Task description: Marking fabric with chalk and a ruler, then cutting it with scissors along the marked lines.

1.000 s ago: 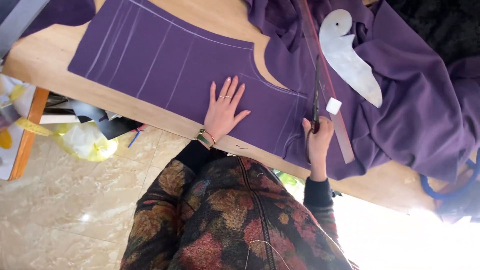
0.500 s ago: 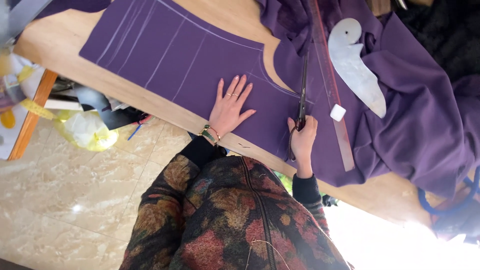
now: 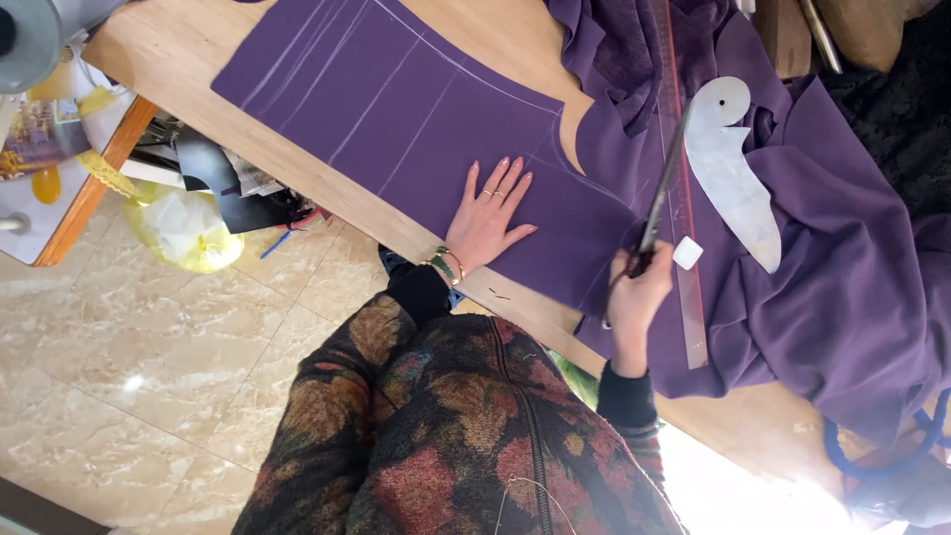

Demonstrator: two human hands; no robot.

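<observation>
The right hand (image 3: 639,297) grips scissors (image 3: 662,188), blades into the purple fabric (image 3: 416,109) along a chalked line; the cut seems barely begun, most outline uncut. The left hand (image 3: 487,213) lies flat, open, pinning the cloth beside it. A ruler (image 3: 684,248), white chalk (image 3: 686,254) and curve template (image 3: 733,173) crowd the scissors' right.

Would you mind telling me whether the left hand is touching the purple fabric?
Touching. The head view shows the left hand lying flat, fingers spread, on the purple fabric, with no gap under the palm.
</observation>
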